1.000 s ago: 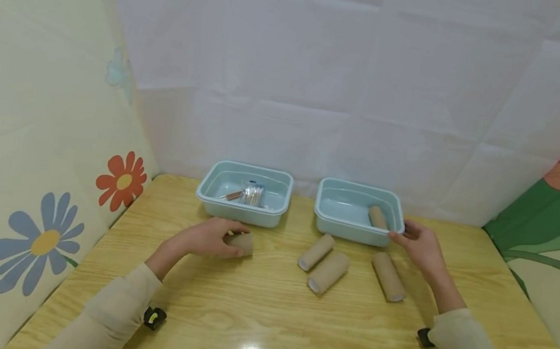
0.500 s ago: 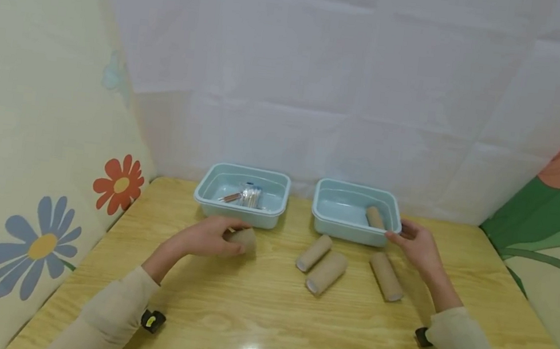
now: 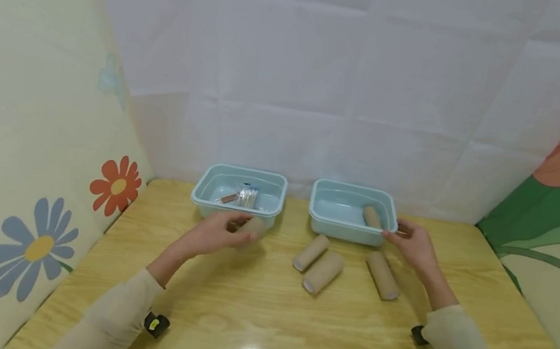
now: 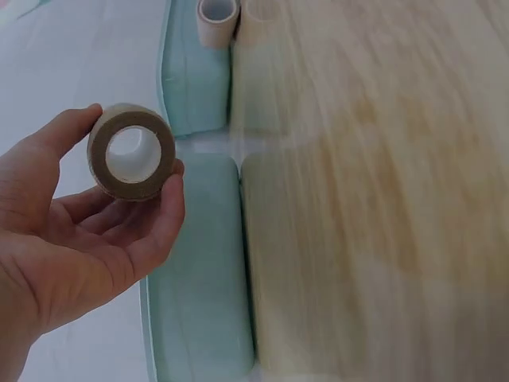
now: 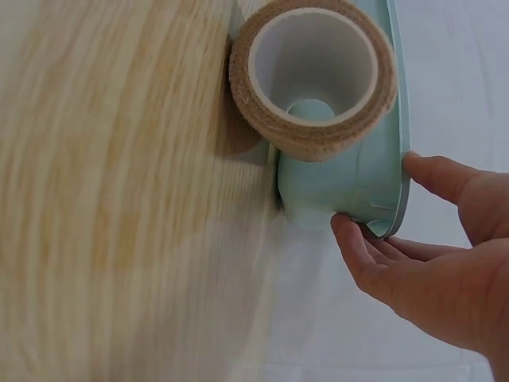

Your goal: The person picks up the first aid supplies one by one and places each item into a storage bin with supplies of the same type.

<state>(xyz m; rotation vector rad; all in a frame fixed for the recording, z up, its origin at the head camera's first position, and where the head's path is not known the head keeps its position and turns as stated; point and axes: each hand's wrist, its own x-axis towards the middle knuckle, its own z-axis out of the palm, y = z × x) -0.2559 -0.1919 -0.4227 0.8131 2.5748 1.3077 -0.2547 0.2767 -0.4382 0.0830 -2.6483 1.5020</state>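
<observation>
My left hand (image 3: pixel 211 234) holds a tan bandage roll (image 3: pixel 254 228) above the table, close to the front of the left light-blue basin (image 3: pixel 275 220). Thumb and fingers wrap its sides in the left wrist view, and the roll's end (image 4: pixel 131 189) shows a hollow white core. My right hand (image 3: pixel 414 246) pinches the near right corner of the right light-blue basin (image 3: pixel 346 231), thumb on the rim and fingers beneath it in the right wrist view. One bandage roll (image 3: pixel 371 216) lies inside that basin. Just in front of it, another bandage roll (image 3: pixel 382 275) lies on the table.
Two bandage rolls, a thinner one (image 3: pixel 310 253) and a thicker one (image 3: pixel 323 272), lie side by side before the right basin. The left basin contains a clear packet of cotton swabs (image 3: pixel 247 197) and a small brown item (image 3: pixel 228 198). A white cloth (image 3: pixel 290 83) hangs behind.
The left hand has lifted its bandage roll off the table and carried it slightly right, toward the left basin. The right hand keeps its hold on the right basin's corner.
</observation>
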